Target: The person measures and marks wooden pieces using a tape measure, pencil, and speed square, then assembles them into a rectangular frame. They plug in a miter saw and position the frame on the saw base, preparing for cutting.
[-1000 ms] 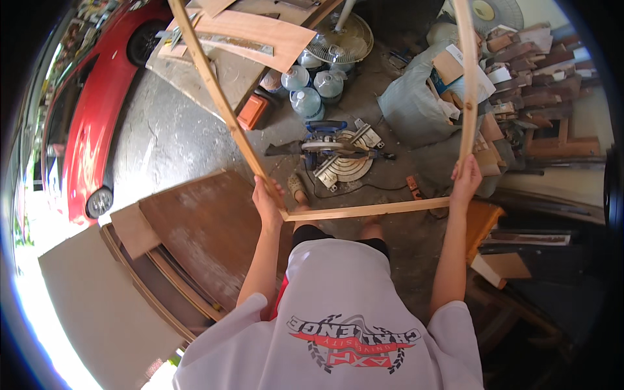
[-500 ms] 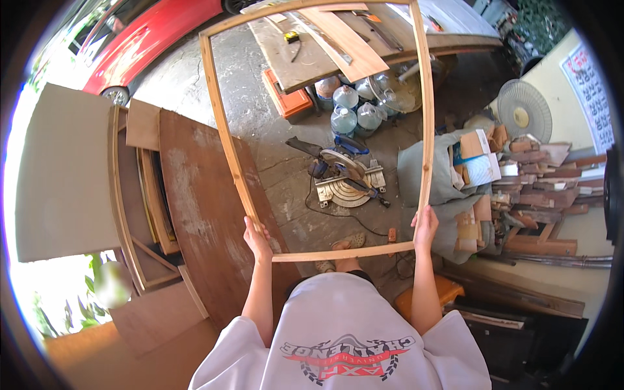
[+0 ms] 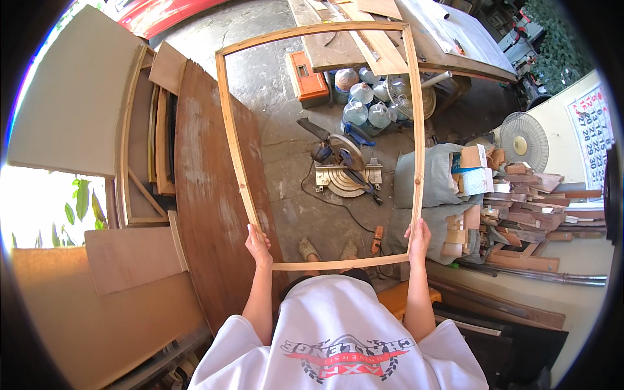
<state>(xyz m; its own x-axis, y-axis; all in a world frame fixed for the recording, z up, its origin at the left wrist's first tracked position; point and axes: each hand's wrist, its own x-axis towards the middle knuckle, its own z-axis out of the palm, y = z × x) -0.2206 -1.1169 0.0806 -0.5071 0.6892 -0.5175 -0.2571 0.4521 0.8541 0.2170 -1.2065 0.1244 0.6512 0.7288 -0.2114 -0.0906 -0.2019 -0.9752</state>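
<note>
A large, bare rectangular wooden frame (image 3: 238,170) is held out in front of my body. My left hand (image 3: 259,246) grips its left side bar near the lower corner. On the opposite bar, also close to the lower corner, my right hand (image 3: 418,239) is closed round the wood. The near bar runs between my wrists, and the far bar reaches up over the workbench in the picture. Through the open middle I see a miter saw (image 3: 344,162) on the concrete floor, its cord trailing toward my feet.
A wooden workbench (image 3: 318,53) stands ahead, with an orange toolbox (image 3: 307,77) and several water jugs (image 3: 356,112) below it. Brown board (image 3: 201,188) and panels lean at left. Grey sacks (image 3: 426,174), wood offcuts (image 3: 530,201) and a fan (image 3: 523,144) are at right. An orange power strip (image 3: 377,239) lies nearby.
The wooden frame's far bar has come lower in the view, both hands still holding it. My view has shifted, showing less of the red car and more of the floor by my feet.
</note>
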